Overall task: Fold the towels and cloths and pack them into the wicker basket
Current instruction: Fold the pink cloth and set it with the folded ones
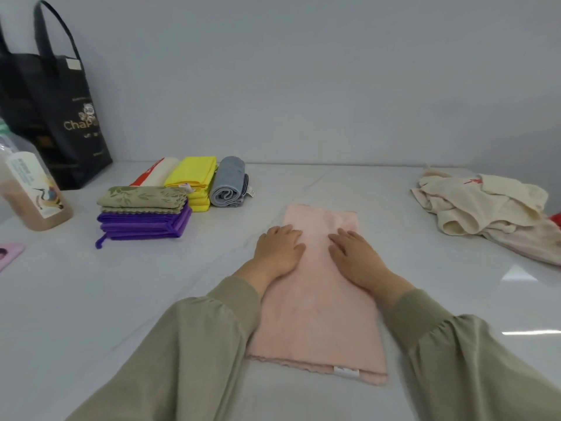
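Observation:
A pink towel [318, 317] lies folded into a long strip on the white table, running away from me. My left hand [279, 249] rests flat on its left side, fingers spread. My right hand [355, 253] presses flat on its right side in the same way. Neither hand grips anything. Folded cloths stand at the back left: a leaf-print green one [141, 197] on a purple stack [142, 224], a yellow stack [194, 180], a rolled grey towel [227, 185] and a cream and red one [158, 171]. No wicker basket is in view.
A crumpled heap of cream cloths [482, 208] lies at the right. A black tote bag [51, 110] stands at the back left against the wall. A plastic bottle of brown liquid [33, 189] and a pink object [9, 253] sit at the left edge.

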The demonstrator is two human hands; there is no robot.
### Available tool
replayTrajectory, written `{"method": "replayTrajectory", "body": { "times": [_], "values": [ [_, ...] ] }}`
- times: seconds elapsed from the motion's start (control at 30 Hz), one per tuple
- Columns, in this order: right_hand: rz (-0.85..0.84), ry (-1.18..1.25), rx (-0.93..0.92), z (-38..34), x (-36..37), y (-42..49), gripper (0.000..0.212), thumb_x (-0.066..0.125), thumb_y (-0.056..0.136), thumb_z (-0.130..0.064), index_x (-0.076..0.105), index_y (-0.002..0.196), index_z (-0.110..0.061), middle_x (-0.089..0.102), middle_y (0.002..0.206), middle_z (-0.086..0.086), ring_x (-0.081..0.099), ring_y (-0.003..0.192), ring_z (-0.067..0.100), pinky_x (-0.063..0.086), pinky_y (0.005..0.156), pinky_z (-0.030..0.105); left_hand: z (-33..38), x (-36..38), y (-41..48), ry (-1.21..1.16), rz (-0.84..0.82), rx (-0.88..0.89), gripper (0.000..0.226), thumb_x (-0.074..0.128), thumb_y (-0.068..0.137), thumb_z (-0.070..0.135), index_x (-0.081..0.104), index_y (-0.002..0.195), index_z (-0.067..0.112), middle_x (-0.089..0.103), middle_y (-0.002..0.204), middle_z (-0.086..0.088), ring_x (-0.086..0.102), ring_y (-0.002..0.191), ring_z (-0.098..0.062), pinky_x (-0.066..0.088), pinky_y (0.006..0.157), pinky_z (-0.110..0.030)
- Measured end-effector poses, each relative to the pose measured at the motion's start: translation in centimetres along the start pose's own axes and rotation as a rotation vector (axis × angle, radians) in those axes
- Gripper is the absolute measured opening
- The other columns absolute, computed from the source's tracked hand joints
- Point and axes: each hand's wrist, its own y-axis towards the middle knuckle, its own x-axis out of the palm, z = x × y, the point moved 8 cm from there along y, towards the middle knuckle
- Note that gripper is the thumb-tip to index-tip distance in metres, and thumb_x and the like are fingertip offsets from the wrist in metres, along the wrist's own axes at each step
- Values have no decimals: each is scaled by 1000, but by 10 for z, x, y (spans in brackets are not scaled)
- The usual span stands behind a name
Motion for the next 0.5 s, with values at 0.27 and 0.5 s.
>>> {"method": "replayTrajectory", "body": {
  "times": [0.27,0.5],
  "values": [
    [184,75,191,48,-14,32,23,42,95,-21,59,93,-8,58,100,13,51,105,34,37,83,34,-22,-23,18,-117,297,-175,35,36,97,28,68,98,15,60,112,-2,45,104,-27,36,79,-35],
    [182,58,290,62,-16,64,43,44,95,-38,57,123,-9,56,127,9,44,120,28,35,100,35,-55,-29,37,-248,457,-290,21,50,91,31,65,97,18,63,103,-2,48,105,-26,40,87,-38]
  ]
}}
